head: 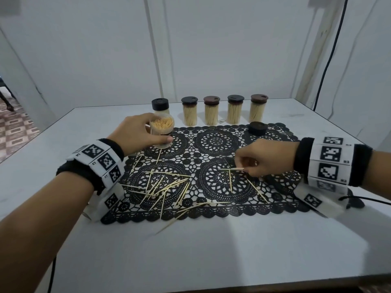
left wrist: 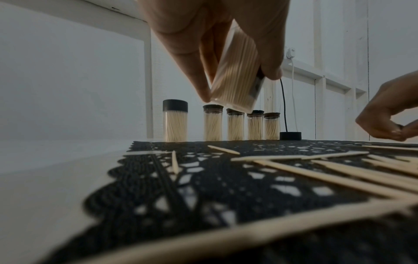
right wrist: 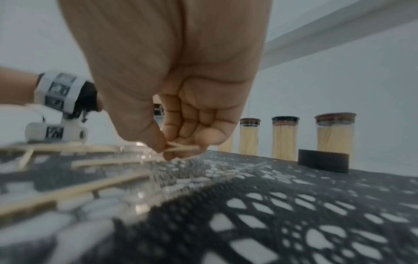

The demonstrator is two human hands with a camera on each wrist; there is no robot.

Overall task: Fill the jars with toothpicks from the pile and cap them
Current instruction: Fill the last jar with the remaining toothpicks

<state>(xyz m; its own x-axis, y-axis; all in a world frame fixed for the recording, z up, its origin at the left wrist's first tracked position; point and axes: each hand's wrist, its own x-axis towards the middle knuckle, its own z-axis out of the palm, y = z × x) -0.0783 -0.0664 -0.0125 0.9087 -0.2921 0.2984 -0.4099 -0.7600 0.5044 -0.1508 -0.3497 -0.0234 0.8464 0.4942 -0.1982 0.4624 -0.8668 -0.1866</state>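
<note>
White-walled room; white desk bearing a black lace placemat, the landmark for all entries below.

Item: clear plastic open jar, nearly full of toothpicks, tilted above the mat's far left corner. Left hand curls around its wall, thumb low near the base. Judged light, rigid and smooth-sided, so likely to slip; best held around the mid-wall.

Item: pale wooden loose toothpicks, scattered over the mat's near left half, a few strays off its near edge. Judged very light, thin, snappable; best pinched mid-shaft. Right hand, over the mat's right centre, pinches a few between thumb and fingertips.

Item: black round loose cap, on the mat's far right corner.

Item: five capped full jars, in a row just beyond the mat's far edge.

View notes: left wrist view alone shows the open jar's base lifted off the mat; right wrist view shows the pinched sticks crossing; head view alone shows the fill level.
</note>
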